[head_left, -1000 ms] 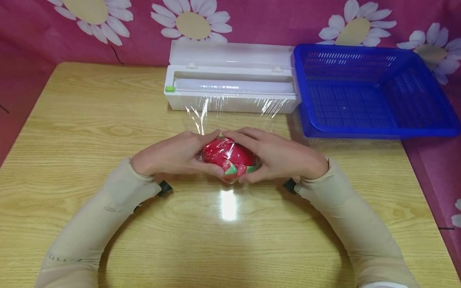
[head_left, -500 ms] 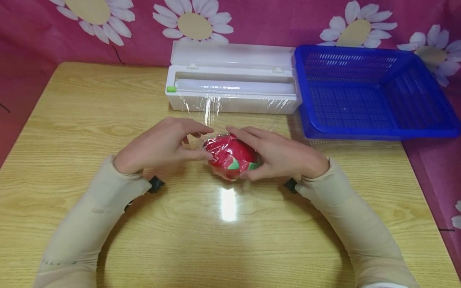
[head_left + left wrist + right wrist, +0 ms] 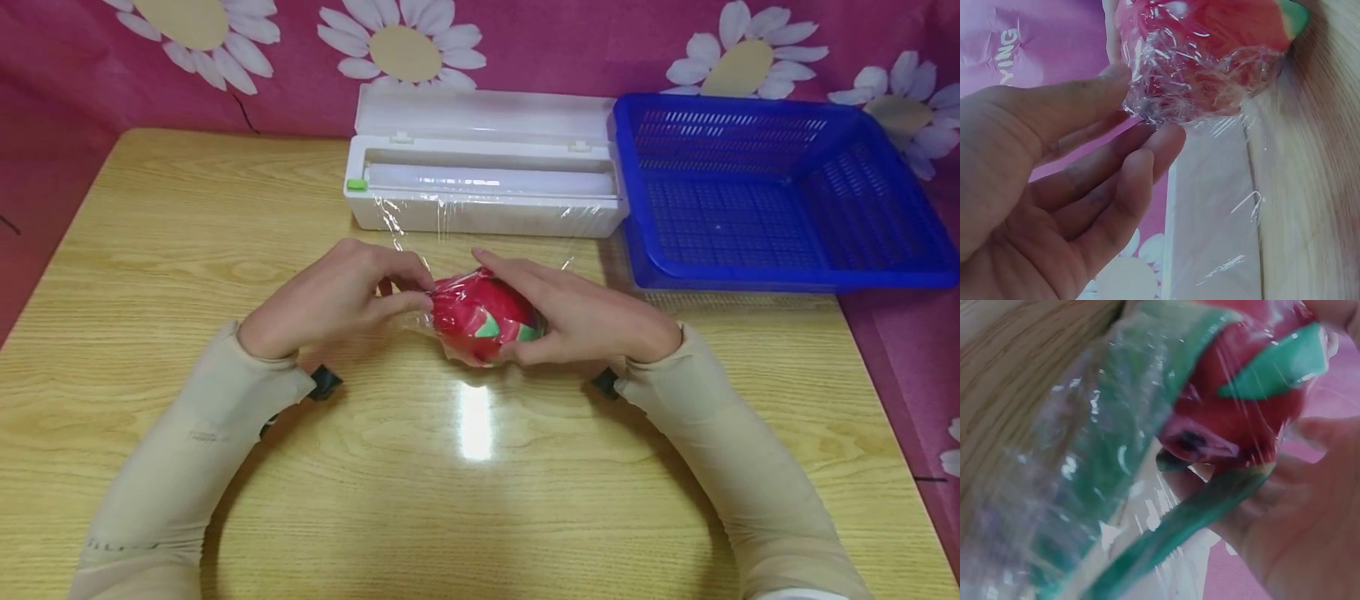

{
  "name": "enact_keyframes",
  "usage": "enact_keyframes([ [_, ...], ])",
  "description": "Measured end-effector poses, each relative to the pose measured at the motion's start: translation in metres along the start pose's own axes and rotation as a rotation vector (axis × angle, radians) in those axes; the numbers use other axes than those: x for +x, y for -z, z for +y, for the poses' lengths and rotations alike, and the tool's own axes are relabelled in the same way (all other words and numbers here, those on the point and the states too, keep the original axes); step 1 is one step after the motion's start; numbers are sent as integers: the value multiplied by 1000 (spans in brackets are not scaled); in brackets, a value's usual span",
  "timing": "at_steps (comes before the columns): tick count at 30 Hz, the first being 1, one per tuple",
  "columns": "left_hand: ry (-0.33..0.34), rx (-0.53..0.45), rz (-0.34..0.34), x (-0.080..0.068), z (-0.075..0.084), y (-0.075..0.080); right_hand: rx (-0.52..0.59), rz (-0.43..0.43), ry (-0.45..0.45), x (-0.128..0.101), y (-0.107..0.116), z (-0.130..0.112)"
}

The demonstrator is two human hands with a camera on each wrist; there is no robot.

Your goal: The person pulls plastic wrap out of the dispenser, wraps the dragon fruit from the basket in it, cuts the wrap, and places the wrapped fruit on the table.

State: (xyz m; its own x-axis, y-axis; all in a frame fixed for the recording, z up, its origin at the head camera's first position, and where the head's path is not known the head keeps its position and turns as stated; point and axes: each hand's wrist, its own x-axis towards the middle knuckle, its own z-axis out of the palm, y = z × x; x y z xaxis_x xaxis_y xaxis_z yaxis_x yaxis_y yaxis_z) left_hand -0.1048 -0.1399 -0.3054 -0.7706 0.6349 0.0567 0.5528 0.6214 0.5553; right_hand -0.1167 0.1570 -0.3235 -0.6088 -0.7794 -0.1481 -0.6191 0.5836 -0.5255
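A red fruit [image 3: 480,315] with green scale-like tips, a dragon fruit by its look, is held just above the wooden table [image 3: 480,467], in the middle of it and near the front of the white film dispenser [image 3: 483,196]. Its skin is glossy red; two green pointed flaps are seen on the side facing the person. In the right wrist view a darker, puckered end of the fruit is turned towards the palm.

The fruit is covered in clear cling film [image 3: 1191,81], which is wrinkled and shiny over the red surface. On the left side the film is gathered into a crumpled bunch. A loose sheet of film is stretched back from the fruit to the dispenser, whose lid stands open; a green slider [image 3: 357,185] is seen at its left end.

The left hand [image 3: 337,296] is closed on the bunched film: it is pinched between thumb and curled fingertips [image 3: 1160,140], right at the fruit's left end. The right hand [image 3: 585,321] is wrapped round the fruit's right side, fingers over the top and thumb beneath, gripping it through the film.

A blue plastic basket [image 3: 780,271] is set on the table to the right of the dispenser, touching or almost touching it. Both forearms are covered by beige sleeves [image 3: 750,475].
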Motion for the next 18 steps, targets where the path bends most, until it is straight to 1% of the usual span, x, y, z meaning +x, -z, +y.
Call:
enact_keyframes([
  [6,29,-7,8,1,-4,-1,4,10,-19,2,-1,1],
  [11,31,-13,11,2,-8,-2,25,16,-32,2,-2,4],
  [14,35,-10,16,2,-10,-3,30,29,-21,3,-4,6],
  [18,44,0,24,3,-12,-3,-4,68,0,5,-5,7],
])
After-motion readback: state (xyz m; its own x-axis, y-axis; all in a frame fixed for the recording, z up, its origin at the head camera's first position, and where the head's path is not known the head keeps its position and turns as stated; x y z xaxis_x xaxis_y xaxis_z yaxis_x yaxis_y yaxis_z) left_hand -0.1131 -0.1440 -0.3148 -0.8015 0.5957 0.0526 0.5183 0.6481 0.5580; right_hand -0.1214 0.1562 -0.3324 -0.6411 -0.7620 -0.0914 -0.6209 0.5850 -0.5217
